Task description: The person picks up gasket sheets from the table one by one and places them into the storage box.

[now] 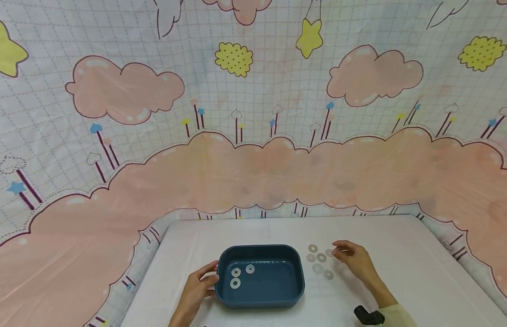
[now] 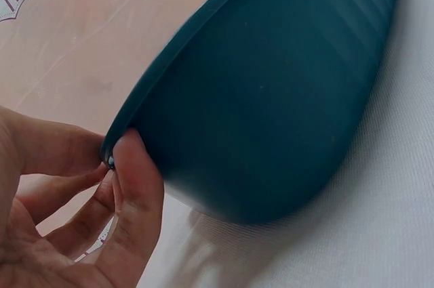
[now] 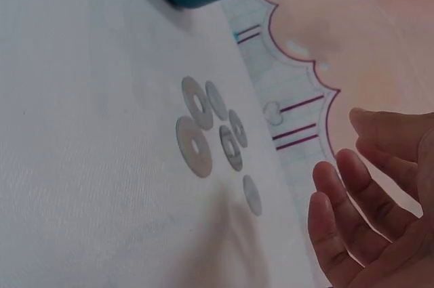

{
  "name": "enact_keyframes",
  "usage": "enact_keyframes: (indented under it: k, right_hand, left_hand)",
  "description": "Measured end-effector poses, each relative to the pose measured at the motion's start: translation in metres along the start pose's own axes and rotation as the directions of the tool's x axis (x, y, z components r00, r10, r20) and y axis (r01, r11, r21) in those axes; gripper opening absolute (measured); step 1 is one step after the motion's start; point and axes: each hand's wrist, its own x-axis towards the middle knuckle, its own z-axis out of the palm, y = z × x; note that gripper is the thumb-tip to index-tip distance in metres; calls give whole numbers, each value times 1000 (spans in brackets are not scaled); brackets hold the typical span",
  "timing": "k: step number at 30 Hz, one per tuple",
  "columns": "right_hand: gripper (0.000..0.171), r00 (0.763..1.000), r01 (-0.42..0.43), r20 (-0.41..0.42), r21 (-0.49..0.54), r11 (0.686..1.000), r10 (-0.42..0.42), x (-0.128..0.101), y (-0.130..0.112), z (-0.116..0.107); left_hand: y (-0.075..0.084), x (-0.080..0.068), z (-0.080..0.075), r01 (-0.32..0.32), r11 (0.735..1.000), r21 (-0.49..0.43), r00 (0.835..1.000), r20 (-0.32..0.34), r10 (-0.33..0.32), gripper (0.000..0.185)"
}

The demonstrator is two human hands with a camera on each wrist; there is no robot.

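Note:
A dark blue rectangular plastic tray [image 1: 261, 299] stands on the white table, with three flat metal washers [image 1: 235, 283] lying in its left part. My left hand [image 1: 196, 288] pinches the tray's left rim; in the left wrist view, the fingers [image 2: 139, 193] meet at the edge of its outer wall [image 2: 258, 98]. Several more washers [image 1: 321, 257] lie loose to the right of the tray. Above the rightmost of these, my right hand [image 1: 355, 261] hovers, its fingertips overlapping the washer [image 1: 329, 252] in the head view. The right wrist view shows that hand's fingers [image 3: 359, 173] loosely bent, holding nothing.
The white cloth-covered table [image 1: 188, 240] reaches back to a hanging curtain [image 1: 278, 177] printed with clouds and stars. A black strap-like device [image 1: 369, 315] sits at the right wrist, by a pale sleeve [image 1: 398, 315].

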Motion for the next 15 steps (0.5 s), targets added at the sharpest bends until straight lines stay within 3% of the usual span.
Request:
enact_keyframes:
  k: [15]
  right_hand:
    - [33,998,-20,58,-112,994,27,18,28,1]
  left_hand:
    - [1,-1,-1,-3,1000,2,1000,0,3,49]
